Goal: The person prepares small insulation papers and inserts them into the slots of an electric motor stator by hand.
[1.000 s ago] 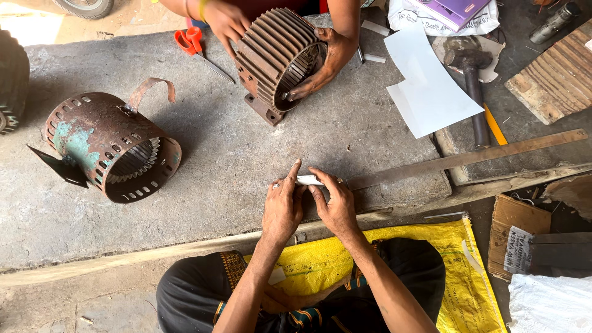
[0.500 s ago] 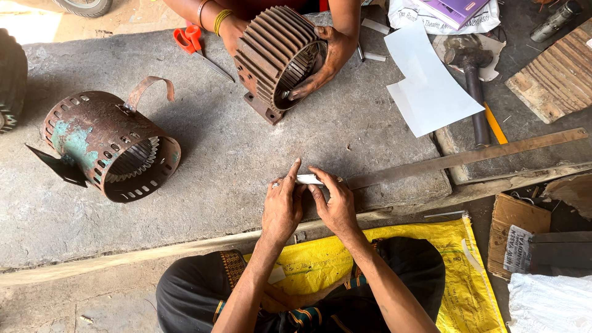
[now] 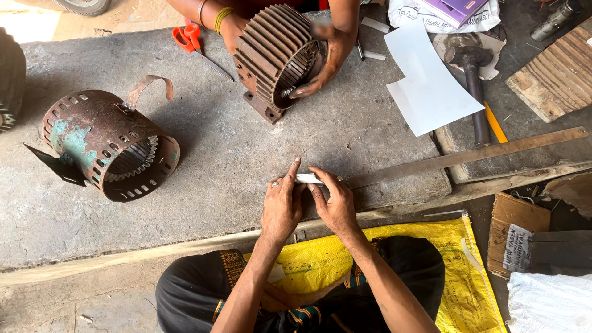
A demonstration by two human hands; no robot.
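Note:
My left hand (image 3: 282, 206) and my right hand (image 3: 333, 202) meet over a small white paper strip (image 3: 308, 179) on the grey stone slab (image 3: 234, 160). Both hands pinch the strip between their fingertips, at the near end of a long metal ruler (image 3: 462, 158) that runs off to the right. Most of the strip is hidden by my fingers. I sit with my legs on a yellow sack (image 3: 333, 265).
Across the slab another person's hands hold a ribbed rusty motor housing (image 3: 274, 55). A perforated rusty motor shell (image 3: 108, 148) lies at left. Orange scissors (image 3: 194, 43), white paper sheets (image 3: 428, 86), a hammer (image 3: 472, 74), a yellow pencil (image 3: 494, 122) and a cardboard box (image 3: 515, 234) lie around.
My hands stay on the strip, hardly moved. The other person's hands have shifted on the ribbed housing, one reaching into its opening.

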